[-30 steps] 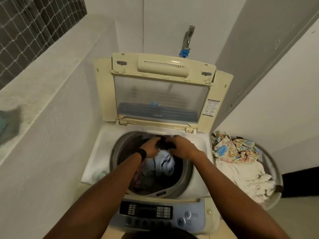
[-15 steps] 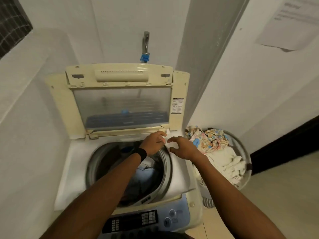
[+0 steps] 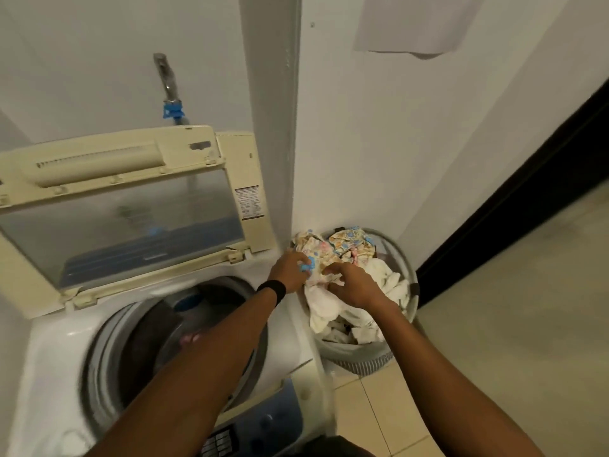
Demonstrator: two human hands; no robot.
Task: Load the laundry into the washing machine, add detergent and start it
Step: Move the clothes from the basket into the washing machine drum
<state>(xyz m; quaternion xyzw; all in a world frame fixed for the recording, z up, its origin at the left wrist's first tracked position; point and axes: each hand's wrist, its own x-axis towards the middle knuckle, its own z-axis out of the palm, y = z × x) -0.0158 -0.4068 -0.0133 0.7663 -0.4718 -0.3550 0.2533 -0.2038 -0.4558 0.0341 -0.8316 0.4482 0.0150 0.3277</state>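
A top-loading washing machine stands with its lid raised; clothes lie in the drum. To its right, on the floor, a round laundry basket holds a patterned cloth on top of white laundry. My left hand reaches across the machine's corner and grips the patterned cloth's near edge. My right hand rests beside it on the pile, fingers bent over the cloth, holding nothing that I can make out. No detergent is in view.
The control panel is at the machine's front edge. A tap with a blue fitting sits on the wall behind the lid. A wall corner runs between machine and basket. Tiled floor and a dark doorway lie to the right.
Both hands left the drum, where they dropped a dark garment, and moved right to the basket. My view swung right with them.
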